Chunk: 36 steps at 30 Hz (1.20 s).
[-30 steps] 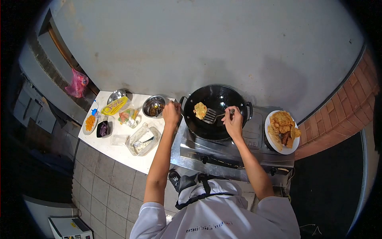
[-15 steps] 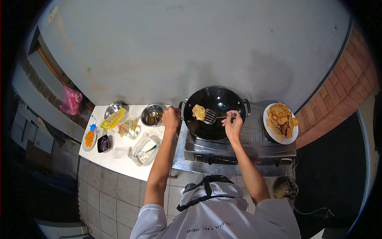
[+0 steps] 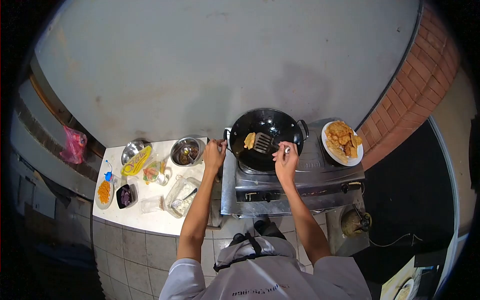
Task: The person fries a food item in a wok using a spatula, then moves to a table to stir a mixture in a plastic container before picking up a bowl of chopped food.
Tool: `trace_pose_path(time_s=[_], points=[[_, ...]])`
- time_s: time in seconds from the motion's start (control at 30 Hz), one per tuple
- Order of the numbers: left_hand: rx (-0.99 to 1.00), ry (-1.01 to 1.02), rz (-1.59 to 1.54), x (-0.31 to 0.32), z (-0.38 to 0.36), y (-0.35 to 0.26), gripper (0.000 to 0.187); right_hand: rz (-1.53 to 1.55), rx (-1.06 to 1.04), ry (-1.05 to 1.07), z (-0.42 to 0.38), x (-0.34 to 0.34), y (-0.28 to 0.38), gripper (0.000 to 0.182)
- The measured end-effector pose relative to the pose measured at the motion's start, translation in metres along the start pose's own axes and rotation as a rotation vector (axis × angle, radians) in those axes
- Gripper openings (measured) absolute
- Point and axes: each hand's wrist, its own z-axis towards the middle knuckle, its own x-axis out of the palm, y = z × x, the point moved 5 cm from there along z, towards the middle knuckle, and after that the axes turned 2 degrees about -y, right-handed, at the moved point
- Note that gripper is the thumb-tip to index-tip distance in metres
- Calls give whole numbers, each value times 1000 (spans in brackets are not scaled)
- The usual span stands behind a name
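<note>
A black wok (image 3: 280,122) sits on a steel gas stove (image 3: 320,167). Inside it lies a yellow fried patty (image 3: 249,140). My right hand (image 3: 284,159) grips the handle of a slotted spatula (image 3: 263,142), whose blade rests in the wok right beside the patty. My left hand (image 3: 214,154) is closed on the wok's left handle at the stove's edge.
A white plate of fried pieces (image 3: 341,136) rests on the stove's right side. The white counter (image 3: 155,220) at left carries a steel bowl (image 3: 184,151), a yellow packet (image 3: 136,160), a clear container with a spoon (image 3: 181,196) and small dishes. A gas cylinder (image 3: 356,223) stands below right.
The view has shifted, so the stove and counter sit lower and further left in the picture. The spatula blade has moved closer to the patty. Both hands keep their grips.
</note>
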Motion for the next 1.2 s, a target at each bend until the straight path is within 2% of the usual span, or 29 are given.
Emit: trace_pose_path(time_s=[0.3, 0.33, 0.37, 0.43, 0.57, 0.77, 0.9, 0.97, 1.03, 1.1, 1.17, 1.2], points=[[-51, -83, -100, -24, -9, 9, 25, -199, -192, 64, -2, 37, 20, 9], [-75, -91, -118, -29, -11, 11, 25, -195, -164, 31, -1, 31, 22, 9], [-82, -95, -120, -32, -14, 14, 25, -277, -228, -15, 2, 22, 23, 8], [-34, -135, -162, -39, -17, 18, 25, -233, -133, -43, 4, -2, 25, 8], [-86, -144, -308, -37, -25, 33, 25, -184, -153, -27, 10, -41, 33, 12], [-108, -109, -528, -35, -48, 29, 25, -382, -309, 176, -6, -50, 34, 19], [-141, -69, -642, -31, -61, 33, 24, -303, -201, 275, -19, -36, 18, 26], [-152, -57, -669, -38, -64, 32, 24, -299, -220, 299, -23, -28, 19, 26], [-179, -2, -664, -45, -67, 31, 24, -358, -370, 272, -26, -21, 24, 24], [-164, 0, -641, -48, -68, 37, 24, -348, -323, 247, -23, -22, 25, 19], [-202, 10, -684, -60, -68, 30, 23, -280, -177, 81, -13, -31, 19, 15], [-201, 13, -685, -63, -67, 27, 23, -323, -187, 10, -10, -36, 20, 12]])
